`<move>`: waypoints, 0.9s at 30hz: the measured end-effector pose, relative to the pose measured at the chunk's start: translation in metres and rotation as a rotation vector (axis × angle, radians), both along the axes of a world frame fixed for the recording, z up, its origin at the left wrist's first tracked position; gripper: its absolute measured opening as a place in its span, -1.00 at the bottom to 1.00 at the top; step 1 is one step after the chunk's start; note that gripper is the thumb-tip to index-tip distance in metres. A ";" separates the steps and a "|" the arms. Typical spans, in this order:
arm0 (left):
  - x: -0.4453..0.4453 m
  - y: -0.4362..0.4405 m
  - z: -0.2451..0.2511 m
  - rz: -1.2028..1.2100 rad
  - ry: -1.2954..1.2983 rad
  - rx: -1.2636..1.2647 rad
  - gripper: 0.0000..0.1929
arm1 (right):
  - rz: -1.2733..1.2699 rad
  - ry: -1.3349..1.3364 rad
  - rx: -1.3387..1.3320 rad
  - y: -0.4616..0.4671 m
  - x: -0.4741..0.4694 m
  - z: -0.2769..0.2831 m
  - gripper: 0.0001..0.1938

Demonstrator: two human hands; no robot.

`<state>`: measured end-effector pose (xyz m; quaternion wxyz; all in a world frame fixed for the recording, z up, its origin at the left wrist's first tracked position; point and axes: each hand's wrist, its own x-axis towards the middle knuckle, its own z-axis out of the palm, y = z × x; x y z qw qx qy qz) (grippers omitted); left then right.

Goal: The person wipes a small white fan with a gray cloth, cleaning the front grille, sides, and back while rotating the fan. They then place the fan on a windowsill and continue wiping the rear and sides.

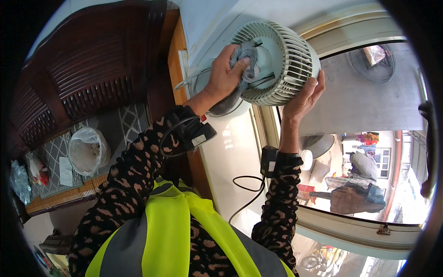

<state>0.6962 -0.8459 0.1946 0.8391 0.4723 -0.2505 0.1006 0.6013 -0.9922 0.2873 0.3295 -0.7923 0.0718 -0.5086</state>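
My left hand [226, 74] grips a bunched grey cloth [247, 57] and presses it inside the open face of a round, pale green slatted plastic piece [296, 52]. That piece is tilted, its open side towards the left; a smooth rounded middle and dark slots show inside. My right hand [306, 95] holds its lower right rim, thumb against the slats. Below the cloth is a round container [232, 112] with something dark grey in it, partly hidden by my left hand and forearm.
A pale sill [228, 145] runs below a framed window [346, 232], with laundry outside. Left stands a dark wooden bench [93, 65] holding a bag-lined bin [88, 150]. Black boxes with cables are at my left wrist [199, 135] and right forearm [269, 162].
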 end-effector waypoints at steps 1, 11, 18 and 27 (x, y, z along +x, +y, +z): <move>0.006 -0.001 -0.001 0.003 -0.019 0.070 -0.71 | 0.009 -0.012 0.008 -0.001 0.000 0.000 -0.24; -0.011 0.061 0.003 -0.005 0.198 0.180 -0.78 | 0.088 -0.042 0.076 0.004 0.000 0.003 -0.27; -0.034 0.049 0.013 -0.285 -0.374 0.414 -0.56 | 0.190 -0.051 0.206 0.008 -0.001 0.005 -0.29; -0.034 0.073 0.005 -0.698 -0.045 0.330 -0.60 | 0.172 0.004 0.125 0.005 -0.002 0.009 -0.28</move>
